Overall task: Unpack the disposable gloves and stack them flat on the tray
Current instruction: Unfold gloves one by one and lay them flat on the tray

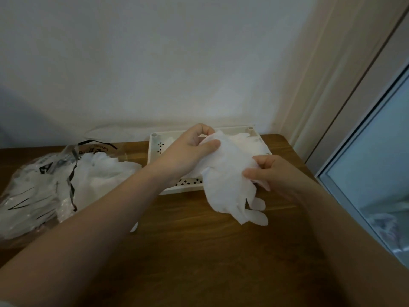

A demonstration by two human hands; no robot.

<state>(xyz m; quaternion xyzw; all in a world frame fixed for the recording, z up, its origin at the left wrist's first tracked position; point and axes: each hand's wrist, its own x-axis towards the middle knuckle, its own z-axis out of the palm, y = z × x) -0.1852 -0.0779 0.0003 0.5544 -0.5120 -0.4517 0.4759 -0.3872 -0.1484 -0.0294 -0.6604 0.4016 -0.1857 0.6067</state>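
A wooden table (199,251) stands against a white wall (155,63), with a window (376,162) right of the cream tray (155,138). Over the tray's near edge, the left hand (190,149) and right hand (272,173) both pinch one white glove (228,180) — fingers dangling toward the table. Left of the tray lies the plastic bag (33,191) of gloves.

White glove (228,173) hangs crumpled above the perforated cream tray (155,149).

Black print on the plastic bag (44,180) is too blurred to read
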